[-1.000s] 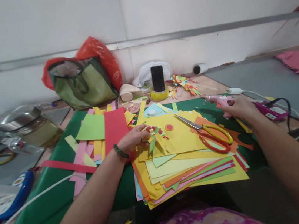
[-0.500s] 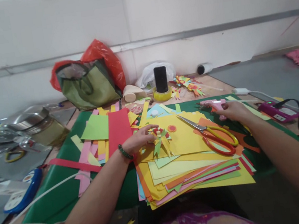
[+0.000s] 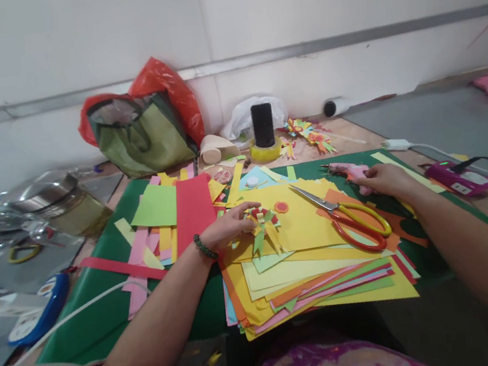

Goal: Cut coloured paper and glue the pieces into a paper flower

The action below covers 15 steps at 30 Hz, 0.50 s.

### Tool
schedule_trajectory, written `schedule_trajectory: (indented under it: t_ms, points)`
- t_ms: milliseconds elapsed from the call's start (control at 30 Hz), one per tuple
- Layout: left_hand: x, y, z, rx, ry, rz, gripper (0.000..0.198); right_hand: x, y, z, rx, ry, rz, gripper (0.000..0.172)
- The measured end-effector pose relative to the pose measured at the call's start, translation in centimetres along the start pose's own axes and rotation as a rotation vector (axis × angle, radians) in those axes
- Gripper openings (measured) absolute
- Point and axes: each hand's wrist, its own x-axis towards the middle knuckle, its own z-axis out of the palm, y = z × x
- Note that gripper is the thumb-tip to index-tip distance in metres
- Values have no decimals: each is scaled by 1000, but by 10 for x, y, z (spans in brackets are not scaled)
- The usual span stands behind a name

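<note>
My left hand (image 3: 233,224), with a beaded bracelet at the wrist, is closed on the edge of a paper flower (image 3: 264,229) made of red, green and yellow pieces. The flower rests on a stack of yellow paper (image 3: 296,242). My right hand (image 3: 388,180) grips the back end of a pink glue gun (image 3: 346,169), whose nozzle points left over the green mat. Between the hands, scissors (image 3: 344,214) with red and yellow handles lie on the paper, blades to the upper left. A small orange-red paper disc (image 3: 281,207) lies beside the flower.
Red paper (image 3: 194,212) and light green paper (image 3: 156,206) lie left on the green mat (image 3: 103,314). Behind stand a phone (image 3: 263,125) against yellow tape (image 3: 265,151), and a green bag (image 3: 140,137). A glass jar (image 3: 68,203) is at left; a purple power box (image 3: 460,178) at right.
The glue gun has tilted slightly in my right hand, its back end lower. My left hand stays on the paper flower. The whole view has shifted a little.
</note>
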Motion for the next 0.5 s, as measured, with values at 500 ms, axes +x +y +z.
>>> schedule_trajectory:
  t_ms: [500]
  points:
    - [11, -12, 0, -177, 47, -32, 35, 12, -149, -26, 125, 112, -407, 22]
